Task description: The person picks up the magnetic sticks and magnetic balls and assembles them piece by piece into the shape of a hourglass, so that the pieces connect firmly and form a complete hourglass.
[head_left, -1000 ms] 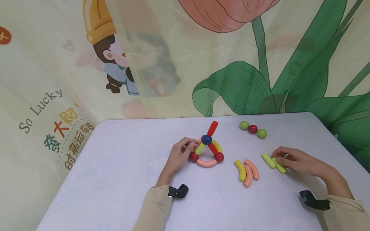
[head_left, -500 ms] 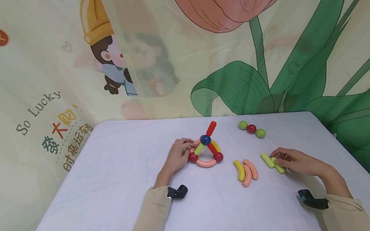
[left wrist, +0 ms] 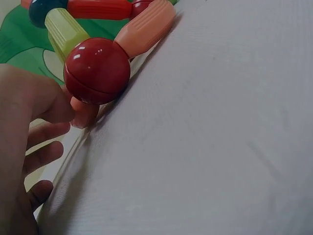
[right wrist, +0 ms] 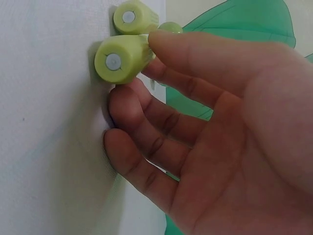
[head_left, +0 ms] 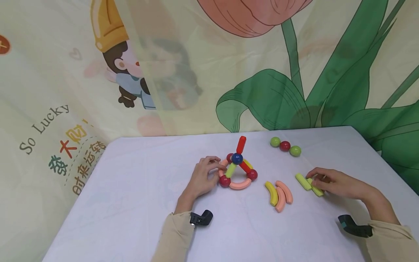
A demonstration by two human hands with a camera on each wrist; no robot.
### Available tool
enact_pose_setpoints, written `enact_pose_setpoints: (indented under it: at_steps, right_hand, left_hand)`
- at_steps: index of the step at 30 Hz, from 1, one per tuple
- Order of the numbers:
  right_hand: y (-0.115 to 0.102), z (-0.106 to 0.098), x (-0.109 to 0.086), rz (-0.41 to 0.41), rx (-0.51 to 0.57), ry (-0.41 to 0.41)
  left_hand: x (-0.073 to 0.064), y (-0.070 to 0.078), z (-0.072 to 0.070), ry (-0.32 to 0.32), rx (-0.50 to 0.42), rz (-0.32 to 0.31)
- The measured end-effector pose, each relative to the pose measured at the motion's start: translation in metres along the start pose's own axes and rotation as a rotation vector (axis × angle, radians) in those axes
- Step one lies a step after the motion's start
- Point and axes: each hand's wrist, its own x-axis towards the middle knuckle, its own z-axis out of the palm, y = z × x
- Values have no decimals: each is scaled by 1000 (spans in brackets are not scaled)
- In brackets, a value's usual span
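Observation:
A small frame of magnetic sticks and balls stands before my left hand (head_left: pixel 203 176). Its blue ball (head_left: pixel 237 158) tops a green stick (head_left: pixel 230 170) and a red stick (head_left: pixel 244 167), while another red stick (head_left: pixel 241 145) points up. Red balls (left wrist: pixel 97 71) join curved pink sticks (head_left: pixel 240 184) and a yellow one at the base. My left hand touches the frame's left side near a red ball, fingers loosely bent. My right hand (head_left: pixel 332 183) pinches a short green magnetic stick (right wrist: pixel 122 59) between thumb and finger; a second green stick (head_left: pixel 303 181) lies beside it.
One yellow curved stick (head_left: pixel 271 193) and two pink curved sticks (head_left: pixel 284 192) lie between the frame and my right hand. Toward the back of the white table (head_left: pixel 124 203) sit two green balls (head_left: pixel 295 151) and a red ball (head_left: pixel 285 146). A printed cloth hangs behind.
The frame has shifted slightly right and turned a little beside my left hand, its upright red stick now steeper. My right hand keeps its place on the green stick.

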Motion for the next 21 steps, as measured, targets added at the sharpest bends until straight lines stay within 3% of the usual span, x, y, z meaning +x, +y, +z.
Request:
enact_pose_setpoints:
  at_steps: [5,14,21]
  right_hand:
    - [0,0,-1,-10,6,-1]
    - [-4,-1,-3,-9,13,-4]
    - [-5,-1,-4,7,10,-2]
  left_hand:
    - [-1,-1,0,1,14,34]
    - [-3,0,1,-11,24,42]
    - [-2,1,0,-8,-91,13]
